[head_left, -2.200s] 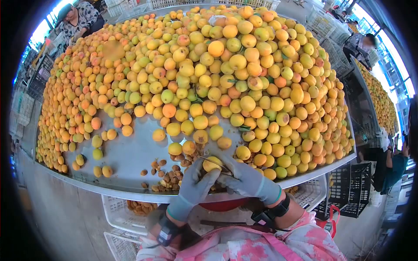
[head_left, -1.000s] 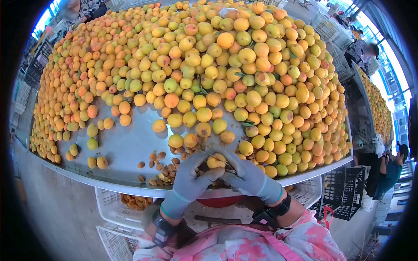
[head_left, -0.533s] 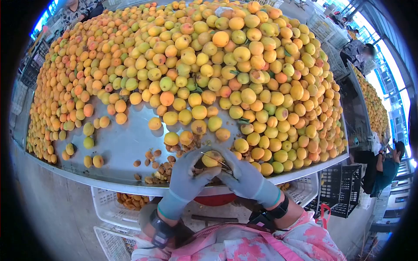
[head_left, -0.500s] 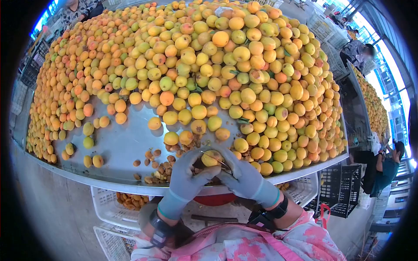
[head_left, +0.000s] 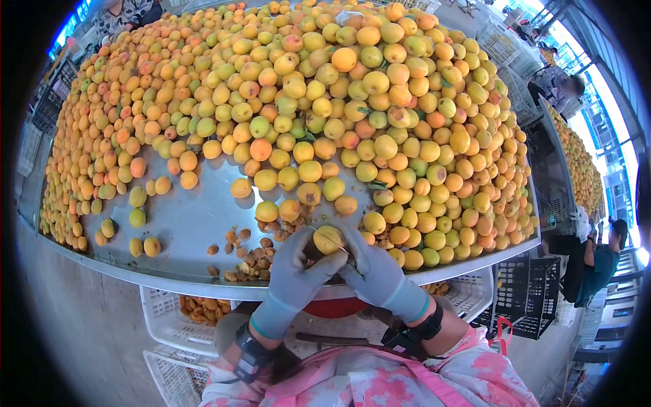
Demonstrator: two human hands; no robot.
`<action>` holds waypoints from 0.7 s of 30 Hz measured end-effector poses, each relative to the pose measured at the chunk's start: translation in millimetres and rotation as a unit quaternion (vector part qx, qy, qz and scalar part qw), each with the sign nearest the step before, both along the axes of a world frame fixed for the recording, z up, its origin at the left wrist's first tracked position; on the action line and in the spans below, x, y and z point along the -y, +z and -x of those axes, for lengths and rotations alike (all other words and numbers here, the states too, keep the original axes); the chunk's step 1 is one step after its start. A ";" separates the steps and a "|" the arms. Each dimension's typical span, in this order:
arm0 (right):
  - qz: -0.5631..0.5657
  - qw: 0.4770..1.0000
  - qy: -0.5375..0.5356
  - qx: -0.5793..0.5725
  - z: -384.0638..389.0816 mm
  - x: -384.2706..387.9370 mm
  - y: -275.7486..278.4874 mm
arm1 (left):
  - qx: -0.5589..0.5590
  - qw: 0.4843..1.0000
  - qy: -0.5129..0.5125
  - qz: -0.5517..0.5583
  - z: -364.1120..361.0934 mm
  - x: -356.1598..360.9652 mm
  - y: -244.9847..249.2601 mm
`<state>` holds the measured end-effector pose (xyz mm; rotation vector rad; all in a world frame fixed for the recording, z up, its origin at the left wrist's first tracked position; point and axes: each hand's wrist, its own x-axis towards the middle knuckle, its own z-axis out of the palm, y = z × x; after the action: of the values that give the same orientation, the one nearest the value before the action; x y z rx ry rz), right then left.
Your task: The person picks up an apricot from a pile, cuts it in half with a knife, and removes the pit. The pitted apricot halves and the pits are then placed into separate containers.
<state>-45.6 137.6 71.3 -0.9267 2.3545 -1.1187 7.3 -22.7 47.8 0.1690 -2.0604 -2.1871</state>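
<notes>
Both my hands wear grey gloves and meet at the near edge of a metal table [head_left: 183,224]. A yellow apricot [head_left: 328,239] sits between them, with my left hand [head_left: 298,261] wrapped round its left side. My right hand [head_left: 369,268] is closed on a thin tool [head_left: 339,245], whose narrow metal part lies against the fruit. The tool's handle is hidden in the glove. Just left of my hands lie brown pits [head_left: 258,261]. Beyond them is a large heap of apricots [head_left: 285,88].
Below the table edge, a white crate [head_left: 159,315] holds orange fruit halves [head_left: 203,307]; another white crate [head_left: 468,295] is at right. Black crates [head_left: 542,292] stand further right. One person [head_left: 600,268] is at right, another [head_left: 556,85] at upper right, and a third [head_left: 122,17] at upper left.
The apricot between my hands has turned and moved slightly up, and the thin tool now lies more across its right side. My hands have shifted only a little.
</notes>
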 end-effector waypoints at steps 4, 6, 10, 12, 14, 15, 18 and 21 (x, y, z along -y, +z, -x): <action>0.038 0.999 0.007 -0.019 -1.7 3.6 2.0 | 0.004 0.997 0.014 -0.070 -1.6 -6.8 -1.5; 0.033 0.999 0.006 0.017 -3.2 5.3 10.7 | 0.021 0.994 -0.005 -0.104 -3.0 -7.6 -0.5; 0.025 0.999 -0.001 0.044 -3.7 4.2 20.9 | 0.035 0.991 0.003 -0.126 -1.2 -11.6 11.8; 0.036 0.997 0.022 0.057 0.4 3.5 22.7 | 0.034 0.994 -0.009 -0.108 -1.4 -11.4 6.0; 0.047 0.995 0.047 0.070 0.1 2.9 22.7 | 0.032 0.995 -0.020 -0.089 -2.7 -9.3 4.4; 0.069 0.993 0.053 0.080 -0.8 3.8 21.8 | 0.022 0.997 -0.038 -0.062 -3.1 -7.3 5.9; 0.091 0.990 0.064 0.084 -1.2 3.6 19.2 | 0.001 0.998 -0.064 -0.030 -4.0 -3.7 5.8; 0.080 0.990 0.080 0.081 -0.2 1.1 21.5 | -0.027 0.997 -0.068 -0.031 -6.4 -5.8 10.6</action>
<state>-45.4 136.5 92.8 -1.0171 2.0472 -1.2795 13.7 -16.9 58.4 -0.0263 -2.0323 -2.3079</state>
